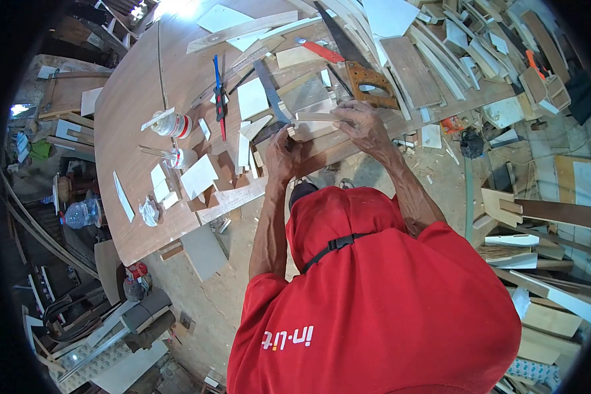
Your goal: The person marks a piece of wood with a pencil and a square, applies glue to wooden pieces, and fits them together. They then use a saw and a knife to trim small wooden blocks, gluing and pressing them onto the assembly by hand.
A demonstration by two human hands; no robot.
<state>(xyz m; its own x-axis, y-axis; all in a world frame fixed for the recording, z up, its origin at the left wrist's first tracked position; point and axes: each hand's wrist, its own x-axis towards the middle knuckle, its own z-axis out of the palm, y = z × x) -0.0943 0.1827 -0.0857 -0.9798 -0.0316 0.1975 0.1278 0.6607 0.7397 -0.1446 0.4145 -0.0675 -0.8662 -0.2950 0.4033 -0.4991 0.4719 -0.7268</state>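
Observation:
My left hand (284,154) is closed at the near edge of the worktable (131,85), its fingers around a small wooden piece (292,132). My right hand (366,130), to its right, pinches the end of a thin wooden strip (316,117) that points left above the board pieces. A dark flat metal bar (265,85) lies just beyond my left hand. Close beyond my right hand is the wooden handle of a handsaw (370,84), its blade pointing away. A red-handled tool (323,51) lies left of the saw.
Left on the table stand two white tubs (180,125) with red labels, near a blue, black and red tool (220,98). White-faced wooden blocks (200,176) sit at the near edge. Offcuts (450,52) crowd the far right, and more wood (538,318) is heaped on the floor.

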